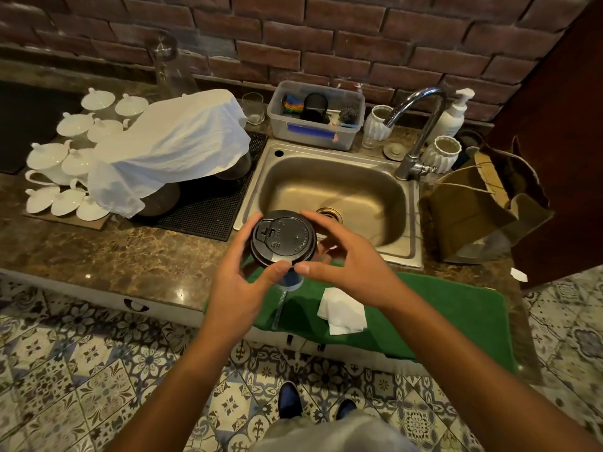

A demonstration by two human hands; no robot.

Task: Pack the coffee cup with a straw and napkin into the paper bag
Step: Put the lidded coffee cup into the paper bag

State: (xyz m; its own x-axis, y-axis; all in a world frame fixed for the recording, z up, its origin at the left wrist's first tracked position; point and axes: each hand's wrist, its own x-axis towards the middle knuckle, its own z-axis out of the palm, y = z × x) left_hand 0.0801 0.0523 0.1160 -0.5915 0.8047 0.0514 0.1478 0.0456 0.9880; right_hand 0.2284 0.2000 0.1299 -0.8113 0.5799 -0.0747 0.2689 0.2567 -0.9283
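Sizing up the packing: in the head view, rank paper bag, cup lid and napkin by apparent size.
1. Brown paper bag.
2, 3. Round black plastic cup lid and folded white napkin look alike; the lid is nearer the camera, so unsure.

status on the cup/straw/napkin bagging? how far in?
Early. Done: the black lid already sits on the coffee cup. In hand: left hand and right hand both grip the cup at the lid rim, above the green mat. Left: the straw and napkin lie on the mat; nothing has gone into the paper bag, right of the sink.
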